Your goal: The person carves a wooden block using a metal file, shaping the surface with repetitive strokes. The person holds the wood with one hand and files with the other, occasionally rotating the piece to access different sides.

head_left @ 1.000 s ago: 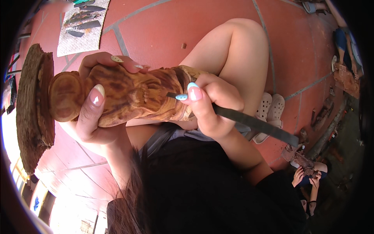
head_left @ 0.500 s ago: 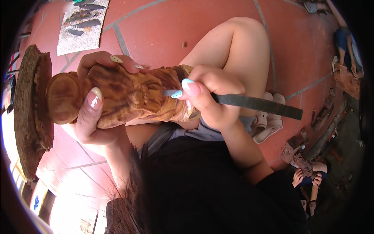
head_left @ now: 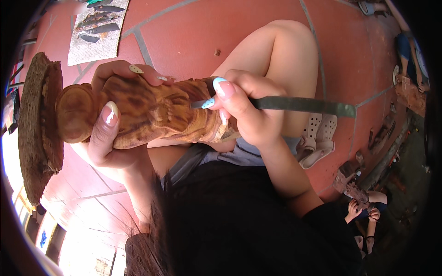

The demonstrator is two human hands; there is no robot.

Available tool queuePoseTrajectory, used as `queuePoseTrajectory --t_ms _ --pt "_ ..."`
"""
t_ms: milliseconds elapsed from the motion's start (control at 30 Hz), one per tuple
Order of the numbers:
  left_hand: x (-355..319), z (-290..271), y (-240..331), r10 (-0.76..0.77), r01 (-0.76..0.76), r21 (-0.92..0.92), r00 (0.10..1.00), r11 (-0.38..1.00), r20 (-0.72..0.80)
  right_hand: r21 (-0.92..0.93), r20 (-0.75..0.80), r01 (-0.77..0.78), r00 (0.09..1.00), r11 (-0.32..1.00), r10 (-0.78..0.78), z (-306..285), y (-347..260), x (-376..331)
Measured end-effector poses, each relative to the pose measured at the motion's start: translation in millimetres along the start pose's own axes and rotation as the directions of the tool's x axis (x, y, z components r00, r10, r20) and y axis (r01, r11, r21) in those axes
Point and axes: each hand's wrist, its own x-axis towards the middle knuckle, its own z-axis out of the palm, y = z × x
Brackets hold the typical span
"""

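Observation:
My left hand (head_left: 110, 138) grips a carved brown wooden figure (head_left: 152, 112) lying sideways over my lap, thumb on top and fingers wrapped behind it. The figure's round, rough bark-edged base (head_left: 39, 124) points to the left. My right hand (head_left: 248, 110) is closed around a long flat metal carving chisel (head_left: 304, 105). The chisel's tip rests against the carved surface near the middle of the figure, and its shaft runs out to the right. My bare knee (head_left: 281, 55) rises behind the right hand.
The floor is red tile (head_left: 207, 27). A grey cloth with several dark carving tools (head_left: 96, 30) lies at the upper left. White perforated clogs (head_left: 320, 138) sit by my leg. Another person's hands (head_left: 361, 209) work on wood at the lower right, and wood pieces lie along the right edge.
The chisel's shaft has swung up from slanting down-right to nearly level, and its tip has shifted along the carving. The left hand keeps its hold on the figure.

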Motion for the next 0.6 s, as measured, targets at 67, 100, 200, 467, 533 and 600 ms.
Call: queuePoseTrajectory --t_ms 67,100,200,467,533,600 --pt "-2.2 -5.0 -1.9 -0.037 0.036 0.015 0.998 0.999 0.041 -0.015 0.020 0.023 1.000 1.000 -0.023 -5.3 2.4 -0.8" --pt "-3.1 -6.0 -3.0 -0.040 0.040 -0.003 0.998 0.999 0.044 -0.022 0.031 0.034 0.999 0.999 -0.034 -6.9 3.2 -1.2" --pt "1.9 6.8 -0.3 0.014 -0.020 -0.077 0.997 0.997 -0.081 0.016 0.005 -0.004 1.000 1.000 0.003 -4.1 1.1 1.3" --pt "4.7 11.5 3.4 -0.006 0.007 0.006 0.992 1.000 -0.127 0.015 -0.037 -0.016 0.999 1.000 0.017 -1.6 -0.5 1.9" --pt "2.9 5.5 2.3 -0.043 0.055 0.099 0.992 0.994 -0.120 -0.009 -0.018 -0.007 1.000 1.000 0.007 -2.4 1.7 2.7" --pt "2.9 8.8 1.7 -0.040 0.056 0.162 0.994 0.985 -0.100 -0.010 -0.046 0.018 0.999 1.000 -0.018 -7.0 3.7 -2.0"
